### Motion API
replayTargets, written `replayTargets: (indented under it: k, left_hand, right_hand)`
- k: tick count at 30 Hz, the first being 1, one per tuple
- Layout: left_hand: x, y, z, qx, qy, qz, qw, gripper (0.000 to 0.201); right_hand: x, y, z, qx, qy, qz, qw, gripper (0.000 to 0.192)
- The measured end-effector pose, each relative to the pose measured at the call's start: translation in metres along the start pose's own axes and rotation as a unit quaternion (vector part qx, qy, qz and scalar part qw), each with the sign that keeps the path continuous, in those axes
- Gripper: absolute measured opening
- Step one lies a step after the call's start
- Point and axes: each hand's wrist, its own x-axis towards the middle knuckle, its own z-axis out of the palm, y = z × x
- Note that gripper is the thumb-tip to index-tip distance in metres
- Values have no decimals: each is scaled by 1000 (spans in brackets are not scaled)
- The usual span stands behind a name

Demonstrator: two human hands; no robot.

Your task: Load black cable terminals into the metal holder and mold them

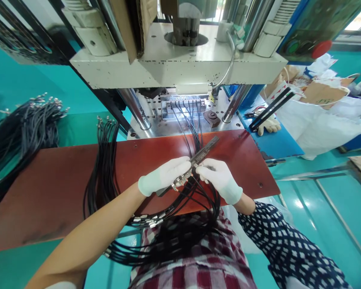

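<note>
Both my hands wear white gloves and meet at a long narrow metal bar (pixel 209 147) that lies slantwise above the red-brown board. My left hand (pixel 176 171) has its fingers closed on the bar's near side, beside a row of small metal connectors (pixel 182 180). At the bar's right side, my right hand (pixel 218 176) pinches a black cable at its connector end; the fingers cover most of it. A bundle of black cables (pixel 174 241) loops from there down over my lap. Beyond the bar, several thin black cables (pixel 192 124) run to a metal fixture (pixel 183 108) in the press.
The white press beam (pixel 180 72) spans overhead between steel posts (pixel 237 103). Cable bundles (pixel 104 160) hang over the red-brown board (pixel 57 188) at left. A blue side table (pixel 279 138) holds a glove (pixel 269 125); a red button (pixel 321 49) is at upper right.
</note>
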Motion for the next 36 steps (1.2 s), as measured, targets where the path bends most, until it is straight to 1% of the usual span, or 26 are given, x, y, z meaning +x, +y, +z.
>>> replayTargets:
  k: [2,5,7,10,12,13,14,16,20,22,24,25,27,32,34,36]
  left_hand:
    - [-1,1,2,68,20,-3,997,40]
    - [-2,1,5,198,64,1,978,37]
    - [-3,1,6,229,73,2,971,36]
    - [-2,0,5,172,60,-14,983,38]
    - [-1,0,3,116,42,-13,992,39]
    - [-1,0,2,92,35,-8,995,39]
    - [0,-1,1,73,29,-2,997,40]
    - [0,-1,0,38,23,2,999,39]
    - [0,-2,-1,5,10,-14,1000,40]
    - [-1,-3,-1,-2,2,-19,1000,41]
    - [-1,-3,-1,-9,-3,-22,1000,41]
    - [-1,-3,-1,-11,-4,-21,1000,42]
    - [0,-3,-2,-9,-8,-17,1000,42]
    - [-1,0,-1,6,-25,-18,1000,43]
    - [-1,0,-1,52,-23,-18,998,42]
    - [-1,0,0,137,-5,-5,991,39]
  right_hand:
    - [-1,0,2,3,5,4,1000,25]
    - [-1,1,5,-1,17,-12,1000,20]
    - [0,3,4,-13,17,-28,999,20]
    - [-1,4,-5,-56,-33,-51,997,26]
    - [-4,3,-13,-82,-66,-61,993,24]
    - [-6,2,-16,-89,-71,-65,991,22]
    - [-8,2,-19,-92,-68,-65,991,22]
    - [-12,1,-23,-92,-53,-63,992,28]
    - [-16,5,-20,-78,-24,-44,996,38]
    - [-14,7,-16,-44,-5,-32,999,33]
    - [-13,6,-12,-13,4,-19,1000,22]
    - [-12,5,-10,-5,2,-14,1000,21]
    - [-9,4,-8,7,-9,-12,1000,26]
    - [-5,3,-6,36,-24,-47,998,36]
    - [-5,4,-6,18,-28,-53,998,38]
    - [-5,4,-5,-13,-24,-55,998,38]
